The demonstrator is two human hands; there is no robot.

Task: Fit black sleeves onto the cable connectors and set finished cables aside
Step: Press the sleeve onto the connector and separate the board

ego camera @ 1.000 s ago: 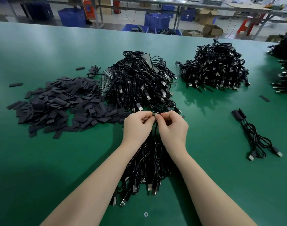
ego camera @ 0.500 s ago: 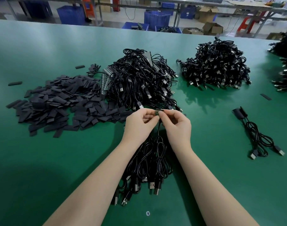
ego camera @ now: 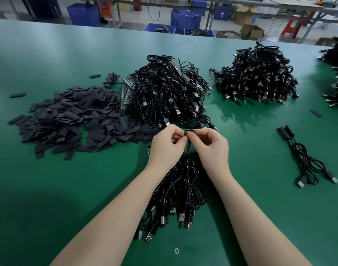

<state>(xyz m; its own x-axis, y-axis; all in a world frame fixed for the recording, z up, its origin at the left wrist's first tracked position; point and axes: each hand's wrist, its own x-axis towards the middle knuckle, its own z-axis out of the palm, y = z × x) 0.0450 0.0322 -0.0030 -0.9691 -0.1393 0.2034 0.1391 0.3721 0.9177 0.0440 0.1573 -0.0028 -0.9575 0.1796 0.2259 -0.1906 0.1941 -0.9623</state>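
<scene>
Both hands (ego camera: 189, 144) pinching small connector (ego camera: 189, 132), possibly unsleeved, above cable bundle (ego camera: 181, 189)

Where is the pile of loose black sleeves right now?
In the head view, the sleeve pile lies on the table's left side, touching the middle cable heap.

A wide green-topped work table (ego camera: 49, 189) carries everything. Left of the hands lies a spread heap of flat black sleeves (ego camera: 68, 121); just beyond them rises a tangled mound of black USB cables (ego camera: 164, 93), with a second cable mound (ego camera: 258, 77) beyond and to the right. A bundle of coiled black cables (ego camera: 181, 196) lies beneath the forearms, and two sleeved black cables (ego camera: 306, 162) lie well to the right.
</scene>
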